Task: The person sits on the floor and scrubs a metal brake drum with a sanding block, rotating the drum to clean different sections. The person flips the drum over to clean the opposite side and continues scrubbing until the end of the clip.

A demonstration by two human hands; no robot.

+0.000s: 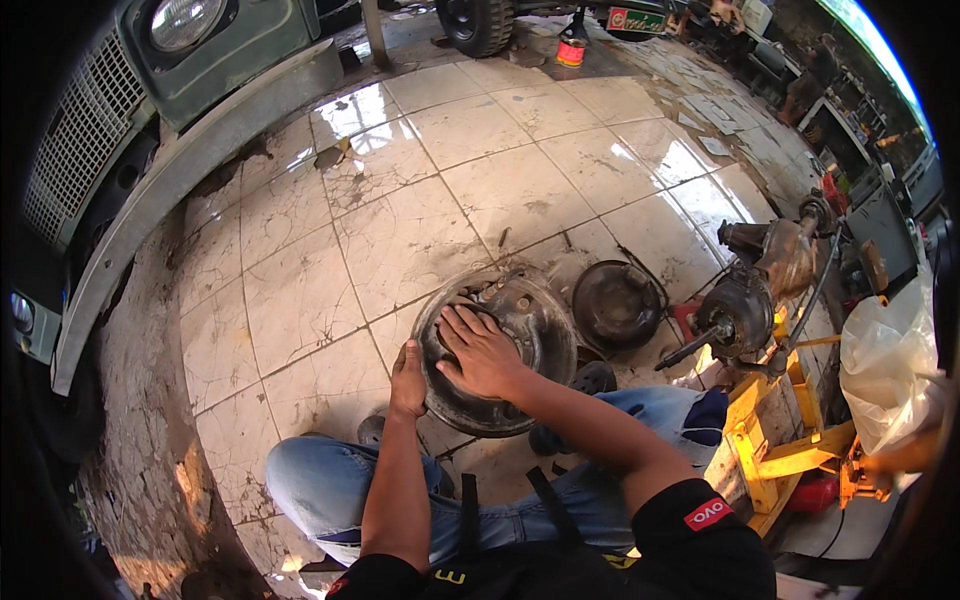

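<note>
Head view: worn fisheye, set high, looking steeply down and forward over jeans-clad knees (315,490). Left hand (408,382), right hand (484,352) and round metal part (540,335) close, near centre; tiled floor (490,165) running far; green vehicle (235,42) far left, its bumper (205,145) bowed by the lens.

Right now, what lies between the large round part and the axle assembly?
Head view: a smaller dark round part, then something red beside the axle assembly.

A broad, round metal part (541,338) (dark, grimy), face turned upward, sits low at the tiled floor (505,190).
</note>
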